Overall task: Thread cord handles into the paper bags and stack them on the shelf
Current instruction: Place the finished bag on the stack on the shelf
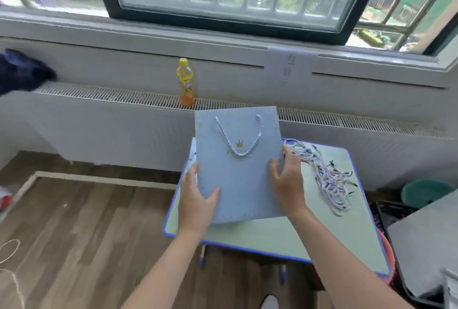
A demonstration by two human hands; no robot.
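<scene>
Pale blue paper makes up the flat bag that the person holds tilted above a small table with a light green top and a blue rim. The left hand grips the bag's lower left edge, thumb on the front face and fingers curled behind it. The right hand holds the right edge the same way, thumb on the front and fingers wrapped round the side. The two hands are apart, one on each side of the bag. A twisted white cord handle is threaded through two holes near the top of the bag and hangs in a loop over a gold crown mark and blurred lettering. More pale paper shows just behind the bag's left edge; what it is cannot be told. On the table to the right of the bag lies a loose bundle of cords, white with dark tips. A yellow-capped drink bottle stands upright on the radiator grille below the window, well behind the bag
</scene>
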